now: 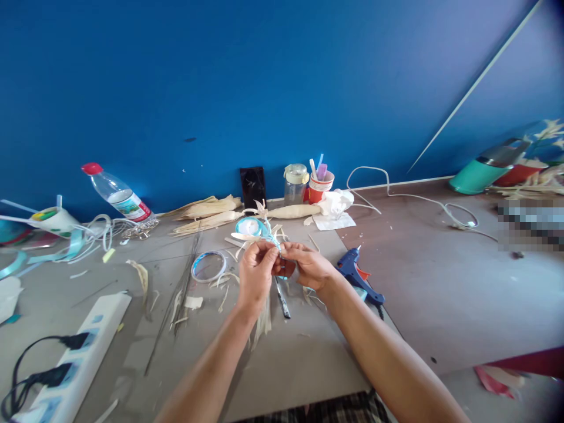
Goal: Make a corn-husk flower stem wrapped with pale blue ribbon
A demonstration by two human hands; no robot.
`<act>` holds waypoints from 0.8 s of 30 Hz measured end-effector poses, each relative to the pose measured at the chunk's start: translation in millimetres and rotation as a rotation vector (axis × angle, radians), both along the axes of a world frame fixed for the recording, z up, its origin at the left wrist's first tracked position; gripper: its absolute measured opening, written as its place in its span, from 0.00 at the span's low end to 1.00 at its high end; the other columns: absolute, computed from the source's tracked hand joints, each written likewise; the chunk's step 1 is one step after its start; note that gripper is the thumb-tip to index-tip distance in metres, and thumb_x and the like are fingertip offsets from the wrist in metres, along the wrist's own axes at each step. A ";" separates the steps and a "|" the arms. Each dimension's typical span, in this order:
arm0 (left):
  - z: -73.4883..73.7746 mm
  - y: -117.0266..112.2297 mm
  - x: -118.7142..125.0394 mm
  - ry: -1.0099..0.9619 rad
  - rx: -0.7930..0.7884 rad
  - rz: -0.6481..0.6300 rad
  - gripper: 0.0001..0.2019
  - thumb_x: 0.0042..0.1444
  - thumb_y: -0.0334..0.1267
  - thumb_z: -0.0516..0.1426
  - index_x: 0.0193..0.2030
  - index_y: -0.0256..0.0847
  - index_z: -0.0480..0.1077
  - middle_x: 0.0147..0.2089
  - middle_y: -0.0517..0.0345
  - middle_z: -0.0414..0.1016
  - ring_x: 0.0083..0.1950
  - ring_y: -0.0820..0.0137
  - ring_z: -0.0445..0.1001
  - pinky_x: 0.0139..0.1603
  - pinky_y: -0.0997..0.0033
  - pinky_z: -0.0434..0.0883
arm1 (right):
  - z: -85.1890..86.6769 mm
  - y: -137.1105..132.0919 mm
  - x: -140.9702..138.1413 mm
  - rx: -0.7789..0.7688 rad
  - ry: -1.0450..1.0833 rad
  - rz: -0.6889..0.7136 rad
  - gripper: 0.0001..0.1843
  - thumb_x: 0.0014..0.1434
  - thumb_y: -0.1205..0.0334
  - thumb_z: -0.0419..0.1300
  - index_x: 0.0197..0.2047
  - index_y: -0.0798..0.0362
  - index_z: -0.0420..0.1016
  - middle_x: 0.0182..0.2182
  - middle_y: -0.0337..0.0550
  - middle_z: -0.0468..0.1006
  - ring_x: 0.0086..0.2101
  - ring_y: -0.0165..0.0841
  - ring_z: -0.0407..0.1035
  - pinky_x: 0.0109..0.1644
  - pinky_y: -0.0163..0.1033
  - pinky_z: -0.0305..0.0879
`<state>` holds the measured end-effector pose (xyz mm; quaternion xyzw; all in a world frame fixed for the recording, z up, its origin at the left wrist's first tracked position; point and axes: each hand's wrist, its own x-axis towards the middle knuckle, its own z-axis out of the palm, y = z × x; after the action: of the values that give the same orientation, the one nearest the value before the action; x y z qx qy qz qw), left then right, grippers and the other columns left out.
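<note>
My left hand (254,275) and my right hand (306,264) meet over the middle of the grey table (286,364), both with fingers pinched. Between them they hold a small craft piece of pale corn husk strips and light blue ribbon (269,234) that sticks up above the fingertips. Loose husk strands (264,320) hang down under the left hand. A roll of tape (208,265) lies just left of the hands, and a blue glue gun (359,277) lies just right of the right wrist. A dark pen-like tool (282,298) lies below the hands.
A white power strip (77,358) with black plugs sits at front left. A tilted water bottle (118,197), corn husks (207,212), a black phone (252,185), a jar (295,183) and a red cup (320,187) line the blue wall. A white cable (409,200) runs right.
</note>
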<state>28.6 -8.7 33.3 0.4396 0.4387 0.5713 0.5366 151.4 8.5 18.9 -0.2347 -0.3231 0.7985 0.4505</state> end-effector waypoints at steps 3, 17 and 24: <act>-0.6 -1.8 0.7 0.050 0.038 0.051 0.07 0.48 0.41 0.60 0.30 0.40 0.68 0.27 0.62 0.67 0.25 0.76 0.65 0.26 0.75 0.65 | 1.2 -1.6 -2.5 -0.006 0.023 -0.025 0.11 0.45 0.62 0.67 0.23 0.57 0.69 0.21 0.38 0.72 0.24 0.27 0.67 0.32 0.34 0.65; 0.8 8.3 -11.0 -0.114 -0.113 -0.223 0.11 0.46 0.41 0.62 0.33 0.39 0.65 0.20 0.65 0.66 0.18 0.77 0.66 0.18 0.78 0.61 | 0.4 -4.1 -2.1 -0.050 0.021 0.051 0.09 0.45 0.63 0.65 0.27 0.58 0.70 0.21 0.37 0.70 0.23 0.26 0.65 0.33 0.37 0.66; 2.1 10.2 -10.4 -0.176 -0.222 -0.238 0.18 0.39 0.41 0.65 0.34 0.39 0.63 0.19 0.66 0.68 0.18 0.74 0.67 0.19 0.76 0.63 | 2.3 -3.1 3.1 -0.069 0.018 0.117 0.10 0.44 0.63 0.66 0.28 0.57 0.69 0.21 0.36 0.70 0.23 0.26 0.65 0.35 0.38 0.66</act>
<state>18.2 1.4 35.4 0.3747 0.3953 0.4882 0.6819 154.5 5.4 21.2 -0.2237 -0.3044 0.8362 0.3976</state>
